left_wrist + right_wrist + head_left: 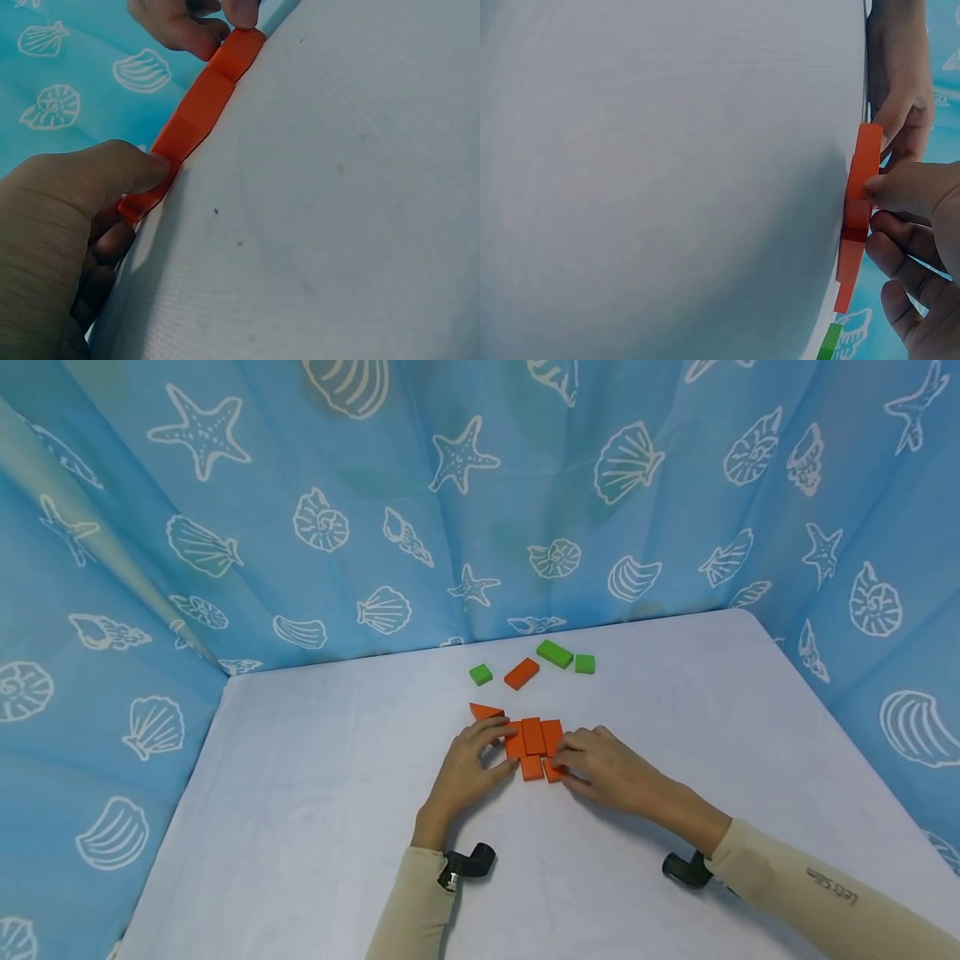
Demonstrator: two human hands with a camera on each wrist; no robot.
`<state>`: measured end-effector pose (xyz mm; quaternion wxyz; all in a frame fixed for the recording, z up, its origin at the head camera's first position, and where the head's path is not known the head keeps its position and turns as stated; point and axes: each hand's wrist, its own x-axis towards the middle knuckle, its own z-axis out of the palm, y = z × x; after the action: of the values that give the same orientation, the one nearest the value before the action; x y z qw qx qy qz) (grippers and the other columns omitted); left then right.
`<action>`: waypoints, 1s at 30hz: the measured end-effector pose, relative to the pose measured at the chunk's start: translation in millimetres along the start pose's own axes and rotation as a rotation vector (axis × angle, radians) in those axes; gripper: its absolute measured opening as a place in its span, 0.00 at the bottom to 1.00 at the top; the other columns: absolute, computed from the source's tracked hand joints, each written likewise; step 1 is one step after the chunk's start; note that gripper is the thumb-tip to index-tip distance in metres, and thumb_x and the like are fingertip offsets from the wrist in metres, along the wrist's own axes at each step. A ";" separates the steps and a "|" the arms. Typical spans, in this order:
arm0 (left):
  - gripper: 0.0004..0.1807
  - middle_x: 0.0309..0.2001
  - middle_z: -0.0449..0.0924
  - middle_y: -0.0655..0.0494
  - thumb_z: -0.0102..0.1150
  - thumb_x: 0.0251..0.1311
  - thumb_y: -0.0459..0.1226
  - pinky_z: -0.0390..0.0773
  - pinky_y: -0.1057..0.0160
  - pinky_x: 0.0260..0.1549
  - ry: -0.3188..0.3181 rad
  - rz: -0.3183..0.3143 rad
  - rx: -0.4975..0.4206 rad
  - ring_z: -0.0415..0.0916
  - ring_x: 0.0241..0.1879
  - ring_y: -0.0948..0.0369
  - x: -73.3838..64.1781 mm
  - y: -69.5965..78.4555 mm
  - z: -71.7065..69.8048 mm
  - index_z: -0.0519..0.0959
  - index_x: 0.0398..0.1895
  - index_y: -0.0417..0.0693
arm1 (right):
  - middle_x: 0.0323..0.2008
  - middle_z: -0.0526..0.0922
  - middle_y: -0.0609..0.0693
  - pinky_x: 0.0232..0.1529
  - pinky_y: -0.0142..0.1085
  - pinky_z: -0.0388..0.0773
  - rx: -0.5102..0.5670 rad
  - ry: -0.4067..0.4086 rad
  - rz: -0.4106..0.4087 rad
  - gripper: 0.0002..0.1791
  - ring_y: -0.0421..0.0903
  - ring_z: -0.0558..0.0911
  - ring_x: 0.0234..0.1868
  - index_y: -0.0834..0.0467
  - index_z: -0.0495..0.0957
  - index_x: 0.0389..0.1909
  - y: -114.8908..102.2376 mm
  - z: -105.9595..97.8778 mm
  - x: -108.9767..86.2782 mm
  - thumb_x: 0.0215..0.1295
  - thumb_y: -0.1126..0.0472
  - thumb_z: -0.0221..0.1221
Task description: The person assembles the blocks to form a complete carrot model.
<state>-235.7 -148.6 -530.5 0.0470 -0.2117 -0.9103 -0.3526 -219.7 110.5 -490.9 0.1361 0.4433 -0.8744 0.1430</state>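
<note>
Several flat orange blocks lie pushed together on the white table, three in an upper row with the middle block (533, 737) between two others, and two in a shorter row below. My left hand (467, 768) holds the left block (514, 743) of the upper row between thumb and fingers; in the left wrist view its thumb (146, 171) presses on orange. An orange triangular block (486, 711) sits by its fingertips, partly hidden. With thumb and fingers, my right hand (607, 768) pinches the lower right block (553, 772), which is slightly tilted against its neighbour (532, 768).
Beyond the group lie a loose orange block (522, 673), a long green block (555, 653) and two small green blocks (481, 674), (585, 664). A blue curtain (465, 527) with shell prints hangs behind the table (315, 777) and along its sides.
</note>
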 end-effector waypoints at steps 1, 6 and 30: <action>0.24 0.67 0.70 0.62 0.65 0.61 0.46 0.62 0.48 0.68 -0.001 -0.001 0.000 0.67 0.66 0.59 0.1 0.3 -0.1 0.79 0.62 0.57 | 0.40 0.80 0.47 0.42 0.39 0.74 0.001 -0.005 0.004 0.14 0.45 0.78 0.42 0.56 0.87 0.41 0.4 -0.1 0.1 0.53 0.61 0.74; 0.24 0.67 0.71 0.62 0.66 0.61 0.46 0.62 0.48 0.68 -0.004 -0.013 -0.001 0.66 0.66 0.59 -0.2 1.3 -0.3 0.79 0.62 0.58 | 0.41 0.80 0.47 0.44 0.40 0.73 0.006 -0.024 0.019 0.13 0.45 0.78 0.43 0.56 0.87 0.42 0.5 0.7 1.1 0.55 0.60 0.73; 0.23 0.67 0.70 0.62 0.65 0.62 0.46 0.65 0.47 0.66 0.010 0.001 0.011 0.68 0.64 0.59 0.3 -0.3 1.1 0.79 0.61 0.58 | 0.42 0.79 0.46 0.45 0.40 0.73 -0.007 -0.042 0.071 0.12 0.44 0.77 0.43 0.55 0.86 0.42 0.0 4.2 5.3 0.58 0.59 0.71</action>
<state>-235.9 -147.9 -531.5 0.0527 -0.2104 -0.9118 -0.3487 -223.1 105.1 -492.9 0.1143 0.4144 -0.8927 0.1355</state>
